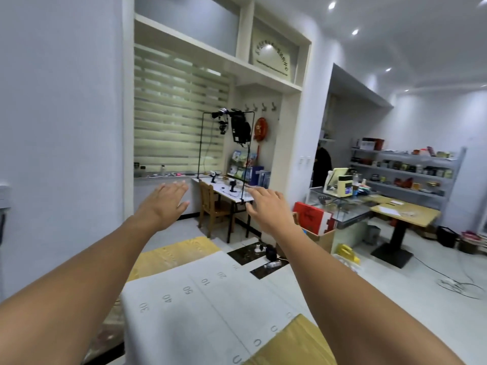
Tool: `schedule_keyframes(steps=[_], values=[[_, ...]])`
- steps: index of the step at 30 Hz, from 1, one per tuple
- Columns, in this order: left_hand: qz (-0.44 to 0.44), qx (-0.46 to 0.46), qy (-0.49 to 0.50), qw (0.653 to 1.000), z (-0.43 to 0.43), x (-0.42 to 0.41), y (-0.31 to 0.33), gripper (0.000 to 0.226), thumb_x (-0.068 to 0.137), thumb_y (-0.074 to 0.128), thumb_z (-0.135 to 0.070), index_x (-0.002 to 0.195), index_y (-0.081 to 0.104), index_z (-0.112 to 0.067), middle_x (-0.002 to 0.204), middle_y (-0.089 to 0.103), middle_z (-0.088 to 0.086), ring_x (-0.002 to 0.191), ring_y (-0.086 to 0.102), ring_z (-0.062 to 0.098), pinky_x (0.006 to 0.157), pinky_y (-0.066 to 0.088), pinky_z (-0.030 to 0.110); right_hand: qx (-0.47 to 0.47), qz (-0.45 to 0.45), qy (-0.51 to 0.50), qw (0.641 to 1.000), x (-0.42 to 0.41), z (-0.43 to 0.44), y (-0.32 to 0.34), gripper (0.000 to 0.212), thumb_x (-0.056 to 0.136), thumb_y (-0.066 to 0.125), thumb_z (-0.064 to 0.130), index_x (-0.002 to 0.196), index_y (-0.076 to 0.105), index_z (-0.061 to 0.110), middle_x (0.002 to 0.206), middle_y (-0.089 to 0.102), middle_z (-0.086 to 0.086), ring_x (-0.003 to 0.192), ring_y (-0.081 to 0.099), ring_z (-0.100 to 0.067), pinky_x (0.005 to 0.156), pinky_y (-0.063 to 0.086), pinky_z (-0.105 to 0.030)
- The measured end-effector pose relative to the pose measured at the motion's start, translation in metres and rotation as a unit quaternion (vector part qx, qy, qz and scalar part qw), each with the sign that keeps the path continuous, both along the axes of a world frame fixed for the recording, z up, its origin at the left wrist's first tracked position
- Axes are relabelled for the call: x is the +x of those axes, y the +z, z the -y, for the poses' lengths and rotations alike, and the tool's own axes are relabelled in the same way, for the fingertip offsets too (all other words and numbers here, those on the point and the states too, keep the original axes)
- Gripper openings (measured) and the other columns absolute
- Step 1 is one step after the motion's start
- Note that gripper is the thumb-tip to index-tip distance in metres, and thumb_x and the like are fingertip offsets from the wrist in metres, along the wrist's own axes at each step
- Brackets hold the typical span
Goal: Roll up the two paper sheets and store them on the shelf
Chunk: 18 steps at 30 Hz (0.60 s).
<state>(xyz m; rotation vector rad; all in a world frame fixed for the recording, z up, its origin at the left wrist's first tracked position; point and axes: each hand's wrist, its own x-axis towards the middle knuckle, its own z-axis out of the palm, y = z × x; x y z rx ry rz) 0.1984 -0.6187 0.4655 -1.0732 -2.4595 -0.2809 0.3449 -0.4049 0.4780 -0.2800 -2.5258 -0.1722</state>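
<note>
Both arms reach out mid-frame, left hand point(164, 204) and right hand point(268, 209) spread, holding nothing. The paper sheet point(200, 309), lower centre, looks light and floppy; best rolled from an edge.

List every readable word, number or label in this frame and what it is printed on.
"30", "40", "50", "10", "20": printed in a row on the white paper sheet lying flat on the wooden table.
A further number after the "20": too faint to read.
White plaque on the top shelf: arched text, too blurred to read.
Red box: dark marking, unreadable.
</note>
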Motion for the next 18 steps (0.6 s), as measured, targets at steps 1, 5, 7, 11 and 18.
schedule_keyframes(steps=[1,5,7,11,18], values=[[0.000,0.003,-0.006,1.000,-0.009,0.003,0.000,0.052,0.099,0.029,-0.032,0.146,0.016,-0.014,0.155,0.015,0.003,0.142,0.012,0.015,0.116,0.005,0.033,0.002,0.002,-0.007,1.000,0.006,-0.007,-0.001,0.047,0.097,0.035,0.036,0.142,0.034,0.023,0.143,0.042,0.000,0.130,0.038,-0.019,0.108,0.025,-0.038],[-0.011,0.014,-0.030,0.999,-0.047,0.013,0.002,0.052,0.099,0.030,-0.031,0.145,0.018,-0.014,0.154,0.018,0.003,0.142,0.014,0.017,0.117,0.006,0.034,-0.004,-0.001,-0.027,1.000,0.030,-0.038,-0.002,0.046,0.097,0.034,0.036,0.142,0.034,0.022,0.144,0.042,-0.001,0.131,0.037,-0.019,0.109,0.023,-0.038],[-0.020,0.014,-0.040,0.999,-0.068,0.020,0.002,0.051,0.098,0.030,-0.032,0.145,0.019,-0.014,0.154,0.019,0.003,0.142,0.015,0.016,0.117,0.006,0.034,-0.006,-0.005,-0.033,0.999,0.040,-0.057,-0.003,0.047,0.097,0.034,0.037,0.141,0.034,0.022,0.144,0.041,0.000,0.131,0.037,-0.019,0.109,0.024,-0.039],[-0.030,0.007,-0.045,0.999,-0.112,0.034,0.004,0.052,0.098,0.029,-0.033,0.145,0.018,-0.015,0.154,0.018,0.003,0.142,0.014,0.015,0.116,0.006,0.034,-0.012,-0.008,-0.038,0.999,0.059,-0.097,-0.003,0.046,0.097,0.034,0.036,0.142,0.033,0.023,0.144,0.041,0.000,0.130,0.038,-0.020,0.110,0.024,-0.039],[-0.020,-0.019,-0.041,0.999,-0.224,0.075,-0.001,0.054,0.099,0.026,-0.034,0.147,0.011,-0.016,0.155,0.013,0.002,0.143,0.009,0.016,0.116,0.003,0.035,-0.014,0.008,-0.054,0.998,0.101,-0.200,-0.019,0.047,0.097,0.034,0.037,0.142,0.033,0.021,0.144,0.041,-0.001,0.130,0.038,-0.020,0.109,0.025,-0.040]])
